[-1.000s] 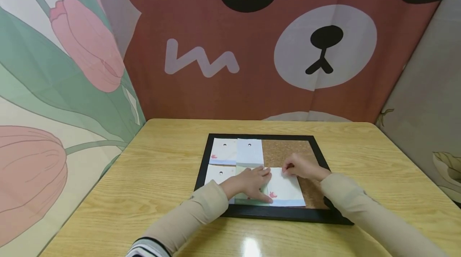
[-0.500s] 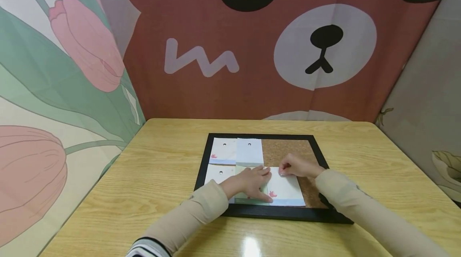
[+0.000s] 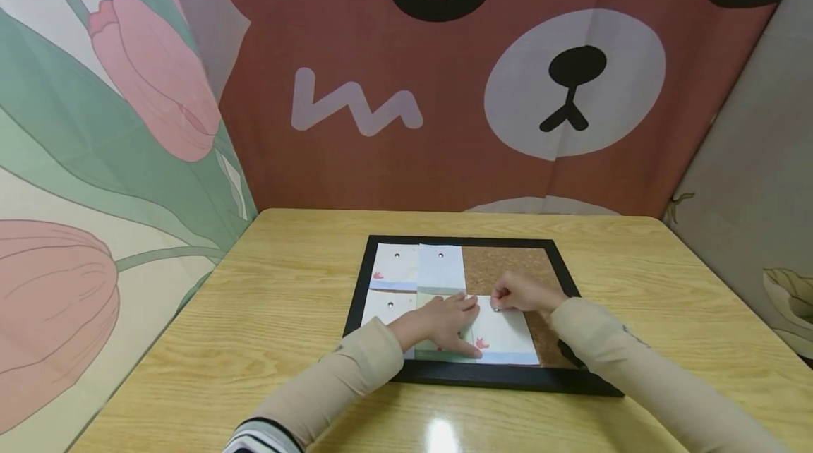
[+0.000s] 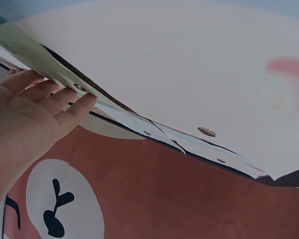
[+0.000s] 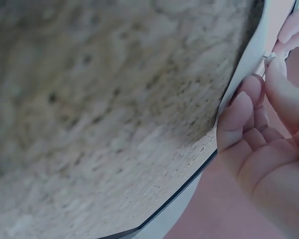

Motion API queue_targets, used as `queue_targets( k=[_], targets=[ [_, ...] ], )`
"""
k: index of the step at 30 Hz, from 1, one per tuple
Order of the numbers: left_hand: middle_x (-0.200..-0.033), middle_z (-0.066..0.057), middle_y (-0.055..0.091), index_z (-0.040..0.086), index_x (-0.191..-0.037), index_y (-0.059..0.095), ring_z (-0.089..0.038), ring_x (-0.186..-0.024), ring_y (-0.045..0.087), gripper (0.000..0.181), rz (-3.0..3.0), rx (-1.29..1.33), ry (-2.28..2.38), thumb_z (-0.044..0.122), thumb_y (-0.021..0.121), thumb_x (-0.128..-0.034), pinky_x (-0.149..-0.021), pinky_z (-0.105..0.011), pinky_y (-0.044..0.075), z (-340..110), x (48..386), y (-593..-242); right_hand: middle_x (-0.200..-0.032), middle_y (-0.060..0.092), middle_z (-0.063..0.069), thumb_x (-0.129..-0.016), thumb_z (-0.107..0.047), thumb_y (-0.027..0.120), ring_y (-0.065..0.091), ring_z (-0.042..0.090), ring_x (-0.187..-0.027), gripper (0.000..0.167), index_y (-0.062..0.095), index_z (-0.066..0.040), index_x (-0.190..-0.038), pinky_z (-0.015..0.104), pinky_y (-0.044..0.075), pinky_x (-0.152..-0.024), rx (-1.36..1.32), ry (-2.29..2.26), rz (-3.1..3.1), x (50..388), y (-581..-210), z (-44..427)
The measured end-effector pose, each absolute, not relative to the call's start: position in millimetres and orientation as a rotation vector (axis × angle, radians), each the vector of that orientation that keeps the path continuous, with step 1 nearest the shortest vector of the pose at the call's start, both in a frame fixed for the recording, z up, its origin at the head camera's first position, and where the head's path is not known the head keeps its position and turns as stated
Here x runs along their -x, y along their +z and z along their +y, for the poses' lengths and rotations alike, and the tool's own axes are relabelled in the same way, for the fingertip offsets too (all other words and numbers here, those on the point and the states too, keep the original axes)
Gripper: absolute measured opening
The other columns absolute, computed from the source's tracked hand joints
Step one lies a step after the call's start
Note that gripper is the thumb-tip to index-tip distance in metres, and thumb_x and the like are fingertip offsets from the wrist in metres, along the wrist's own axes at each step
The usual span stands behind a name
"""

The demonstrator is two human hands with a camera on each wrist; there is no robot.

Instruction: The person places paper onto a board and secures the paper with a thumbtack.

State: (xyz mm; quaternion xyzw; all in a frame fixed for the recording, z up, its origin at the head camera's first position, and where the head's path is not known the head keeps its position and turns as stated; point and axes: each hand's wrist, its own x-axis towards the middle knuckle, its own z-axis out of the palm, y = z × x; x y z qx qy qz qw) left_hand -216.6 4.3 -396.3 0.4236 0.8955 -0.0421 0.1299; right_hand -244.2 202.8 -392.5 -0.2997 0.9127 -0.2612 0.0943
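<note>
My left hand (image 3: 444,324) lies with spread fingers on a greenish sheet (image 3: 427,353) and the left edge of a white note sheet (image 3: 508,333) with a pink print. In the left wrist view the fingers (image 4: 65,107) are straight against the paper. My right hand (image 3: 524,292) pinches a small silver thumbtack (image 5: 270,56) between thumb and finger, at the upper part of the white sheet. Whether its point has entered the paper I cannot tell. Both sheets lie on a black-framed cork board (image 3: 502,266).
Two tacked sheets, one white (image 3: 395,271) and one bluish (image 3: 441,273), fill the board's upper left. Another tacked sheet (image 3: 380,301) lies below them, partly behind the left arm. The board rests on a wooden table (image 3: 305,284) before a bear-print curtain (image 3: 356,178).
My right hand has shifted slightly left over the white sheet, and a silver tack now shows at its fingertips. The left hand has stayed in place.
</note>
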Motion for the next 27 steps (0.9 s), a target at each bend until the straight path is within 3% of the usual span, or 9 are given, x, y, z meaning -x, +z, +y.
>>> queue_targets(
  k=[27],
  targets=[
    [-0.147, -0.003, 0.016, 0.011, -0.141, 0.027, -0.022, -0.133, 0.014, 0.082, 2.598, -1.241, -0.146, 0.062, 0.048, -0.0802, -0.100, -0.041, 0.026, 5.0, 218.9, -399.4, -0.052, 0.046, -0.004, -0.079, 0.001, 0.064, 0.041, 0.008, -0.047, 0.016, 0.065, -0.005, -0.064, 0.019, 0.034, -0.046, 0.670, -0.540, 2.785, 244.9, -388.4, 189.6]
  ],
)
